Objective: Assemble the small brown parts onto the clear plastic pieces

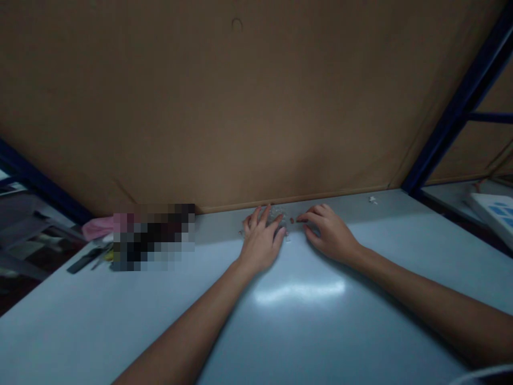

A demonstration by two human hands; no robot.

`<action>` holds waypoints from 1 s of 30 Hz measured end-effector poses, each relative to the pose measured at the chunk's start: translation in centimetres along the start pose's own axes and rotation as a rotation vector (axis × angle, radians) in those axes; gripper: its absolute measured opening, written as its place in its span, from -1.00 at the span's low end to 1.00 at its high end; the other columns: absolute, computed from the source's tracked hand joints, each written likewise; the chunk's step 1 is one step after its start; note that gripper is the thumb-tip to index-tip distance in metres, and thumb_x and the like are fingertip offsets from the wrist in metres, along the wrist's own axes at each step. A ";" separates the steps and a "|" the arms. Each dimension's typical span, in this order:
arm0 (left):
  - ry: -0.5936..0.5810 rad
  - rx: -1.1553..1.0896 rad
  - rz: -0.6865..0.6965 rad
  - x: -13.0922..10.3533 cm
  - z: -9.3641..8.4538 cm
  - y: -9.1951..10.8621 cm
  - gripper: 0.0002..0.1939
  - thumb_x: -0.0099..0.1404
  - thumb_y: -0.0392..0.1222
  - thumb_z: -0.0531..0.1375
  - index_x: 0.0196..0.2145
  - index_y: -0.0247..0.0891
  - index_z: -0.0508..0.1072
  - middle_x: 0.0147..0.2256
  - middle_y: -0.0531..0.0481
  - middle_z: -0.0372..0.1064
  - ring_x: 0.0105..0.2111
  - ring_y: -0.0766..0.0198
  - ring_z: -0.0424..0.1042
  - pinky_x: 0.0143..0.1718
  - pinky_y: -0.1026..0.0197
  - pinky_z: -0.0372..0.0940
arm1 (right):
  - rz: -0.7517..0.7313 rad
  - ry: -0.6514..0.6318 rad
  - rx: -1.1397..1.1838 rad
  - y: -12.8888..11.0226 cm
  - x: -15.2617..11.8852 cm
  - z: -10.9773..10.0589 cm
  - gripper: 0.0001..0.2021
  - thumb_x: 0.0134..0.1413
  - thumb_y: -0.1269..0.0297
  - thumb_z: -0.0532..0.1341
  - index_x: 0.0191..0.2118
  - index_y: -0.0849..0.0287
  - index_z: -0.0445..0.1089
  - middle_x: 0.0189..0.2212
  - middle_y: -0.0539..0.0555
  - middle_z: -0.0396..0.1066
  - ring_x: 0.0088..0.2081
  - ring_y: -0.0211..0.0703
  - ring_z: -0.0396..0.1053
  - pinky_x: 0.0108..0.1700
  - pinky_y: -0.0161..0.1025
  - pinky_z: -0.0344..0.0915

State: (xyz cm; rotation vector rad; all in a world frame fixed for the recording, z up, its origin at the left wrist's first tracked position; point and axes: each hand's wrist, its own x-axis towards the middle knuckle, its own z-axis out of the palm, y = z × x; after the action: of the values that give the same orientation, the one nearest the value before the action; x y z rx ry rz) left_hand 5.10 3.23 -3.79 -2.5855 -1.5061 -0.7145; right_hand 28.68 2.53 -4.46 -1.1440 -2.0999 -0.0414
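Observation:
A small heap of clear, shiny pieces (277, 212) lies near the back edge of the table. My left hand (261, 238) rests over the heap with its fingers spread, covering part of it. Just right of the heap sits a small reddish-brown piece (292, 220). My right hand (326, 231) is beside that piece, its fingers bent and the thumb apart from them, with nothing visible between them. A tiny clear piece (288, 239) lies by my left thumb.
Brown board (256, 107) stands behind the grey table (280, 331). Small white bits (373, 200) lie at the back right. A pink cloth (98, 227), a dark flat object (84, 261) and a blurred-out patch are at the left. Blue frame posts (452, 107) flank the board.

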 end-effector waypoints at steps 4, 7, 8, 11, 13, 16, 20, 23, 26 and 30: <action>0.029 -0.033 0.021 0.0 -0.2 0.1 -0.66 0.52 -0.09 0.19 0.18 -0.09 0.55 0.37 -0.20 0.25 0.43 -0.17 0.05 0.38 -0.34 0.01 | 0.004 -0.001 0.000 0.1 0.0 0.1 -0.69 0.23 0.50 0.22 0.03 0.19 0.56 -0.11 0.22 0.49 -0.02 0.13 0.36 0.05 0.02 0.39; 0.048 -0.052 0.018 0.1 -0.4 0.1 -0.75 0.47 -0.14 0.25 0.06 -0.11 0.61 0.25 -0.18 0.37 0.36 -0.14 0.15 0.32 -0.26 0.09 | -0.013 -0.013 -0.011 0.2 -0.1 0.1 -0.70 0.25 0.47 0.23 0.04 0.17 0.56 -0.08 0.23 0.49 0.02 0.14 0.35 0.08 0.04 0.38; 0.049 -0.056 0.016 0.1 -0.5 0.2 -0.77 0.47 -0.15 0.26 0.03 -0.12 0.62 0.22 -0.17 0.40 0.33 -0.13 0.18 0.30 -0.24 0.12 | -0.018 -0.020 -0.027 0.2 -0.1 0.1 -0.71 0.26 0.45 0.24 0.05 0.16 0.56 -0.04 0.24 0.48 0.05 0.15 0.34 0.10 0.05 0.37; 0.051 -0.070 0.012 0.2 -0.6 0.3 -0.81 0.46 -0.13 0.29 -0.01 -0.13 0.62 0.12 -0.14 0.47 0.25 -0.09 0.26 0.22 -0.18 0.17 | -0.006 -0.041 -0.100 0.3 -0.2 0.2 -0.70 0.28 0.37 0.26 0.08 0.13 0.55 0.09 0.28 0.44 0.16 0.22 0.29 0.15 0.11 0.33; 0.057 -0.079 0.015 0.2 -0.6 0.3 -0.82 0.45 -0.10 0.30 -0.03 -0.13 0.61 0.07 -0.11 0.50 0.21 -0.06 0.30 0.19 -0.14 0.18 | 0.028 -0.043 -0.141 0.3 -0.2 0.2 -0.70 0.29 0.33 0.27 0.10 0.11 0.55 0.14 0.29 0.42 0.22 0.26 0.25 0.15 0.14 0.31; 0.054 -0.084 0.017 0.2 -0.6 0.4 -0.82 0.45 -0.07 0.31 -0.04 -0.13 0.59 0.02 -0.09 0.54 0.16 -0.05 0.33 0.15 -0.11 0.19 | 0.055 -0.045 -0.162 0.4 -0.2 0.2 -0.70 0.31 0.29 0.27 0.11 0.09 0.55 0.16 0.28 0.42 0.24 0.27 0.23 0.16 0.15 0.28; 0.035 -0.075 0.019 0.3 -0.6 0.4 -0.84 0.44 -0.12 0.29 -0.06 -0.14 0.58 -0.05 -0.09 0.58 0.12 -0.07 0.35 0.15 -0.13 0.19 | 0.051 -0.045 -0.165 0.6 -0.2 0.3 -0.71 0.32 0.28 0.26 0.10 0.08 0.56 0.17 0.28 0.41 0.25 0.27 0.22 0.18 0.17 0.25; 0.042 -0.080 0.017 0.3 -0.6 0.5 -0.85 0.40 -0.20 0.29 -0.08 -0.15 0.59 -0.09 -0.10 0.60 0.09 -0.08 0.38 0.14 -0.15 0.21 | 0.043 -0.034 -0.156 0.6 -0.3 0.3 -0.72 0.32 0.28 0.26 0.08 0.08 0.56 0.15 0.29 0.42 0.24 0.28 0.22 0.17 0.18 0.24; 0.055 -0.097 0.017 0.3 -0.6 0.5 -0.84 0.36 -0.23 0.29 -0.11 -0.15 0.60 -0.10 -0.10 0.60 0.06 -0.08 0.40 0.12 -0.15 0.24 | 0.028 -0.022 -0.142 0.6 -0.3 0.3 -0.75 0.31 0.29 0.26 0.05 0.07 0.57 0.13 0.29 0.43 0.23 0.28 0.22 0.15 0.18 0.25; 0.064 -0.113 0.006 0.4 -0.6 0.6 -0.80 0.30 -0.25 0.31 -0.11 -0.16 0.61 -0.11 -0.11 0.59 0.04 -0.09 0.41 0.13 -0.17 0.26 | 0.023 -0.010 -0.117 0.8 -0.2 0.3 -0.78 0.29 0.31 0.26 -0.01 0.07 0.58 0.10 0.27 0.45 0.22 0.25 0.24 0.15 0.17 0.25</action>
State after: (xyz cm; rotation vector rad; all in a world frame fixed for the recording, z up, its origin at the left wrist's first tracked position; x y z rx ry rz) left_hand 5.49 3.05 -2.98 -2.6177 -1.4809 -0.8970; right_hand 29.19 2.97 -5.11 -1.2398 -2.1164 -0.1500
